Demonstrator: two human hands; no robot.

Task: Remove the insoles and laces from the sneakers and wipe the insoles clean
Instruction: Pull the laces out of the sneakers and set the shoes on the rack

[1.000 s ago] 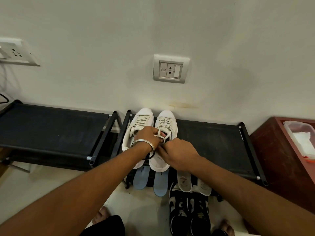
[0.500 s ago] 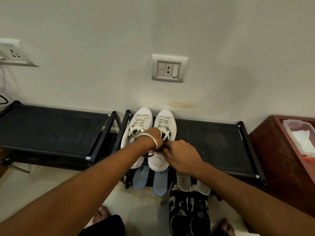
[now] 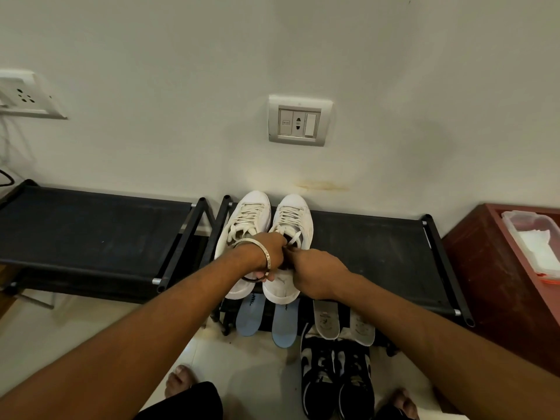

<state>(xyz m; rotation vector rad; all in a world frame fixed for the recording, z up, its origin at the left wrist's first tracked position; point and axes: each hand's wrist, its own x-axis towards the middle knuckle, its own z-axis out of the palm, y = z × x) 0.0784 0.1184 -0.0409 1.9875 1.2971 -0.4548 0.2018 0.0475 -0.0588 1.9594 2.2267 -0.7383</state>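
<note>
A pair of white sneakers (image 3: 266,234) stands on the black rack (image 3: 378,247) against the wall, toes to the far side, heels toward the near edge. Both hands meet over the tongue end of the right-hand shoe (image 3: 288,253). The left hand (image 3: 266,253), a metal bangle (image 3: 266,259) on its wrist, has its fingers curled down at the lace (image 3: 292,241) by the shoe's opening; the right hand (image 3: 315,271) is clenched just beside it, apparently pinching the same lace, though the fingertips are hidden, so what exactly each holds is not certain. The lace on the left-hand shoe (image 3: 242,234) looks fully threaded.

Below the rack's near edge, two blue insoles (image 3: 266,319) and two grey insoles (image 3: 342,319) stick out, with a black pair of sneakers (image 3: 336,380) on the floor just nearer.

The lace should be light, soft and limp, likely snagging at each eyelet, so it is best pinched close to the eyelet and drawn out one crossing at a time while the other hand steadies the light shoe
</note>
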